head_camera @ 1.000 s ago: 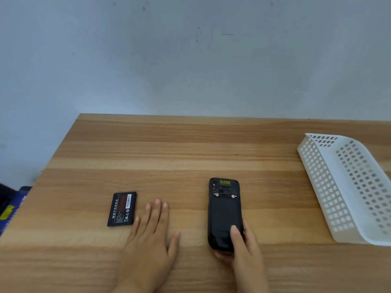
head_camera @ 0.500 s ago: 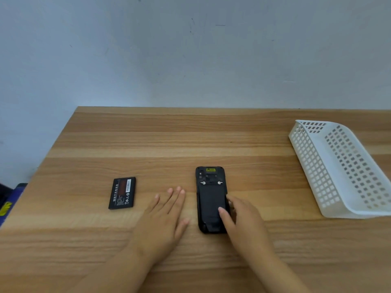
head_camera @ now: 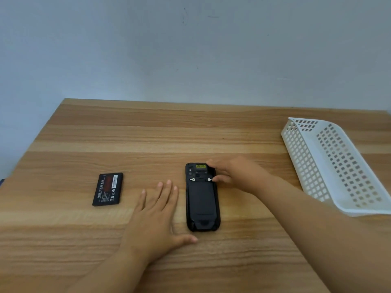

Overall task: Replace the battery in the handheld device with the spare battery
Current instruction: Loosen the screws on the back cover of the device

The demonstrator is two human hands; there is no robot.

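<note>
Device: the handheld device lies face down near the middle of the wooden table, long axis running 12 to 6 o'clock, its back cover on and two small silver latches near the 12 o'clock end.

How it will handle: a stiff plastic brick, I'd guess, light enough for one hand and a bit slick on the wood. Best steadied by its long sides while the latches are turned; the cover probably lifts from the latch end.

Spare battery: the spare battery lies flat at about 9 o'clock from the device, well apart, label up. It looks thin, rigid and light; pinch it by the long edges.

Right hand: the right hand reaches in from 3 o'clock, fingers loosely curled, not clenched. One fingertip touches the right-hand latch, another the device's top right corner. It grasps nothing yet.

Left hand: the left hand rests palm down on the table between battery and device, fingers spread, holding nothing, just beside the device's left edge.

Basket: a white basket sits at 3 o'clock, well clear.
</note>
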